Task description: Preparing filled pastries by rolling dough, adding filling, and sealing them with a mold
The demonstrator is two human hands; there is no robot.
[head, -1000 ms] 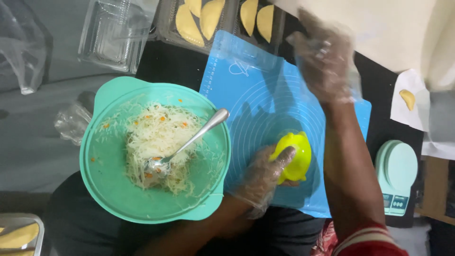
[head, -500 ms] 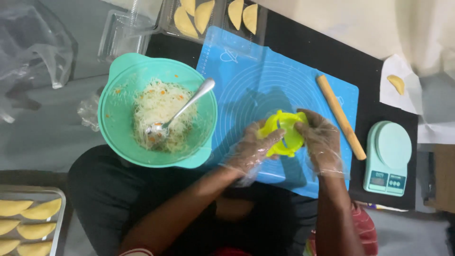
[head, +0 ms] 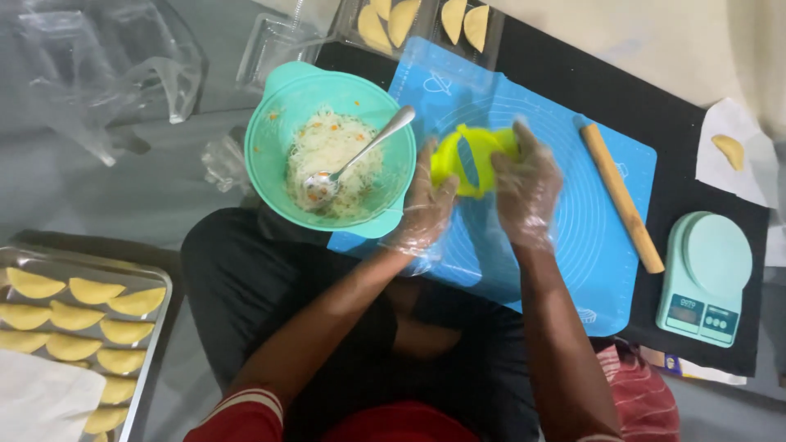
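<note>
Both hands wear clear plastic gloves and hold a yellow-green hinged dumpling press (head: pixel 471 160) above the blue silicone mat (head: pixel 573 221). My left hand (head: pixel 426 209) grips its left side and my right hand (head: pixel 528 192) grips its right side. The press looks partly folded. Just left of it stands a teal bowl (head: pixel 274 123) of pale shredded filling with a metal spoon (head: pixel 360 151) resting in it.
A wooden rolling pin (head: pixel 622 196) lies on the mat's right part. A mint kitchen scale (head: pixel 706 278) sits at the right. A metal tray (head: pixel 151 282) of yellow half-moon pastries is at the lower left; more pastries (head: pixel 422 20) lie at the top. Clear plastic containers (head: pixel 106 74) are upper left.
My right hand came down from the far side of the mat and joined the left on the press. The press has been lifted and shifted toward the bowl.
</note>
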